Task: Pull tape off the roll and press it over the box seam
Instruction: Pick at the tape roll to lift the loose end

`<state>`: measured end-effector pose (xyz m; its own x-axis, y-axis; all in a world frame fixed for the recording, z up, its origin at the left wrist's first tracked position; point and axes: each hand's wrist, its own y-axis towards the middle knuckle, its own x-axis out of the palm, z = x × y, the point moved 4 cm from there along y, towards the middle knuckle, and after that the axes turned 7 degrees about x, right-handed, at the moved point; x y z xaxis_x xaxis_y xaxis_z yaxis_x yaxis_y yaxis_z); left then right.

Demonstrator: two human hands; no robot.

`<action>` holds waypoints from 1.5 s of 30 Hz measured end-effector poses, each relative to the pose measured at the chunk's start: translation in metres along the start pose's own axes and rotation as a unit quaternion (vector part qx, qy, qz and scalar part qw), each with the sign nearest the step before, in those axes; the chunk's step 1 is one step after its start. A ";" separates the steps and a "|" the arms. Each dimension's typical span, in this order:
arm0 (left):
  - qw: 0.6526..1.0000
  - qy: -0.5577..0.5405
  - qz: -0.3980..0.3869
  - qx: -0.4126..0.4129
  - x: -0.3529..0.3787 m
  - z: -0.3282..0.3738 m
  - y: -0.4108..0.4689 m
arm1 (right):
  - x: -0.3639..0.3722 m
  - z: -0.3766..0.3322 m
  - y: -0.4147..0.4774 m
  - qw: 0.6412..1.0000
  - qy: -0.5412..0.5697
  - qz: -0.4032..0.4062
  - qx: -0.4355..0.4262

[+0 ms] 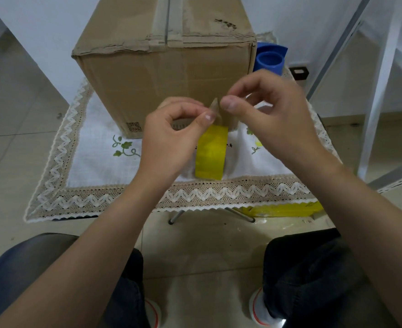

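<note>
A yellow tape roll (211, 155) hangs edge-on in front of the cardboard box (162, 79), above the white lace-edged cloth. My left hand (171, 136) grips the roll from the left, thumb near its top. My right hand (268, 117) pinches the lifted tape end (215, 107) between thumb and forefinger, just above the roll. The box's top seam (167, 20) runs away from me down the middle and carries old brown tape.
A small table under the tablecloth (96, 200) holds the box. A blue cup-like object (269, 59) stands behind the box's right corner. A yellow packet (287, 209) lies on the floor under the table's right edge. White shelf frames stand on the right. My knees are below.
</note>
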<state>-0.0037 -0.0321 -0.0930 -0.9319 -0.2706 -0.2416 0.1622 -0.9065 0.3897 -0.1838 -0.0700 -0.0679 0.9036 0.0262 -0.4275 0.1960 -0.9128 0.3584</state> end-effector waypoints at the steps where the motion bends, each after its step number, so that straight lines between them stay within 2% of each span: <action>1: 1.000 -0.008 -0.003 0.001 0.000 0.000 0.000 | 0.004 0.002 0.000 0.999 0.023 -0.029 0.009; 4: 1.000 -0.028 -0.001 -0.005 0.001 0.000 0.000 | 0.012 0.005 -0.002 0.994 0.073 -0.076 0.015; 10: 0.999 -0.045 -0.017 -0.017 0.000 0.000 0.001 | 0.012 0.006 -0.001 0.991 0.116 -0.064 0.038; 19: 0.996 -0.072 -0.015 -0.059 0.002 -0.005 0.003 | 0.017 0.009 -0.005 0.999 0.027 -0.007 0.026; 29: 0.993 -0.112 -0.022 -0.039 0.002 -0.007 0.004 | 0.023 0.013 -0.006 1.000 -0.007 -0.013 0.001; 36: 0.997 -0.078 -0.012 -0.026 -0.004 0.000 0.004 | 0.022 0.011 -0.006 1.000 -0.002 -0.014 0.003; 40: 0.997 -0.071 0.019 -0.034 -0.008 -0.004 0.006 | 0.021 0.011 -0.006 1.000 0.010 -0.017 0.006; 45: 0.998 -0.030 -0.046 0.012 -0.007 -0.002 0.008 | 0.022 0.011 -0.006 0.998 0.044 -0.041 0.014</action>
<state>0.0050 -0.0384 -0.0896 -0.9605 -0.1655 -0.2239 0.0675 -0.9186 0.3893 -0.1690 -0.0685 -0.0892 0.9150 0.1349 -0.3801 0.2607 -0.9169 0.3021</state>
